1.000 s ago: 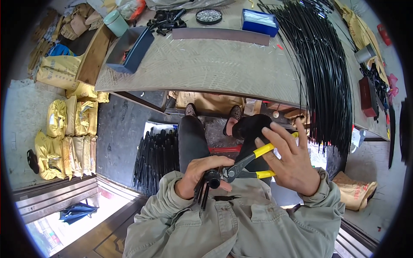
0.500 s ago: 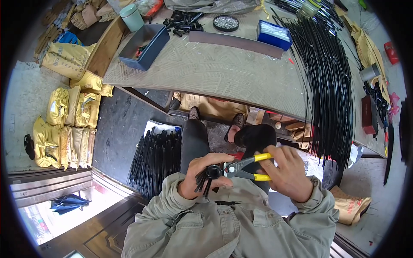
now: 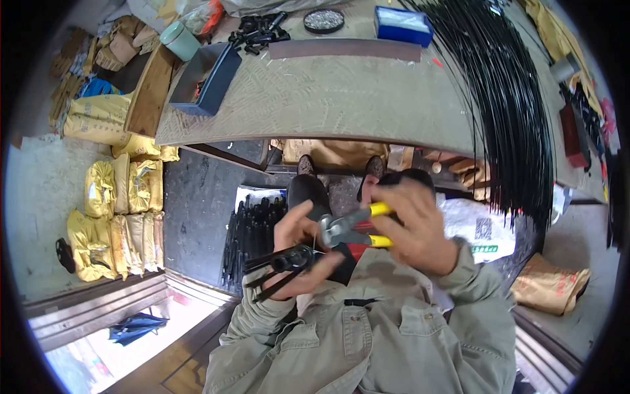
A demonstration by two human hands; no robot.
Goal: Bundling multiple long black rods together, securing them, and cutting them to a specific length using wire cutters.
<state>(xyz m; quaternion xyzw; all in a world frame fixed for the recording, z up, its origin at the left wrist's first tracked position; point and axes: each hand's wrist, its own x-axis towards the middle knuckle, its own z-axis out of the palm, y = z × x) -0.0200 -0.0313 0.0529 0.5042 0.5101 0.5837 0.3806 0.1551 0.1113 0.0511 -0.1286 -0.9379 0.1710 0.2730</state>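
Head view: I look down on both my hands, in front of my jacket.
Left hand: my left hand [image 3: 289, 231] is curled round black pieces [image 3: 287, 262], a short ribbed tube with thin strips, thumb and fingertips spread apart on the pliers' side.
Right hand: my right hand [image 3: 415, 230], blurred, is clamped on the yellow handles of the pliers [image 3: 338, 231].
Pliers: steel head just beside the black pieces, handles apart; I cannot tell whether it touches them.
Jacket: grey-green cloth [image 3: 367, 322], wrinkled, with buttoned flap pockets.
Floor: dark and scuffed; upright black rods [image 3: 252, 230] stand bunched on my left.
Surface: a worn, scratched grey board [image 3: 361, 92] with a curving edge beyond my knees.
On the surface: an oblong blue-grey bin [image 3: 213, 79], dark fittings [image 3: 259, 33] in a heap, a flat brownish strip [image 3: 344, 50], a round black dish [image 3: 323, 21] of silvery bits, a blue box [image 3: 401, 26], and long glossy cables [image 3: 499, 111] draped over the edge.
Room: crinkled yellow sacks [image 3: 125, 210] lie stacked at left; a brown paper sack [image 3: 550, 285] slumps at right.
Printing: red characters mark the brown sack; the white sheet [image 3: 459, 220] bears a square code and green lettering.
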